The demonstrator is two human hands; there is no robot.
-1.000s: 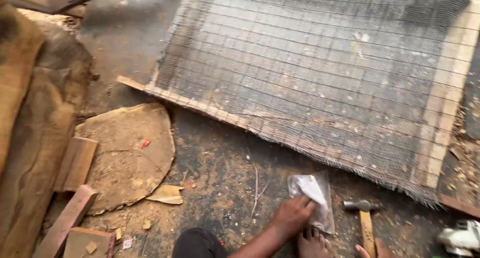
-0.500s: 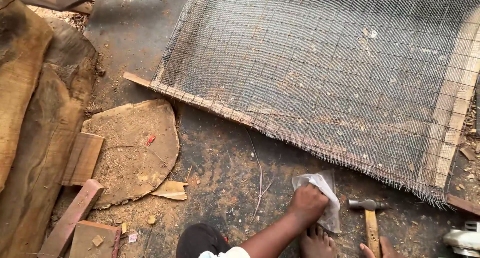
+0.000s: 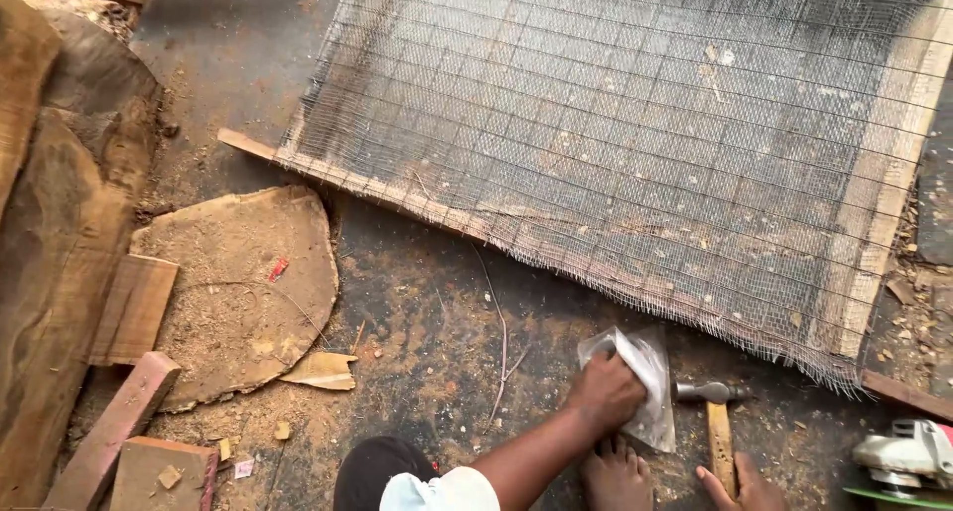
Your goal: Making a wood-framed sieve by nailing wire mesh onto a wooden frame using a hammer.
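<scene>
Two hands are working below the mesh frame (image 3: 635, 154): left hand (image 3: 608, 392) is gripping a plastic bag (image 3: 645, 372), right hand (image 3: 745, 486) fingers are touching the hammer (image 3: 717, 422), grip unclear.

One wood-framed grey wire mesh panel (image 3: 635, 154), one clear crumpled plastic bag (image 3: 640, 377), one wooden-handled steel hammer (image 3: 717, 417), one white-and-green angle grinder (image 3: 901, 459), two hands.
</scene>
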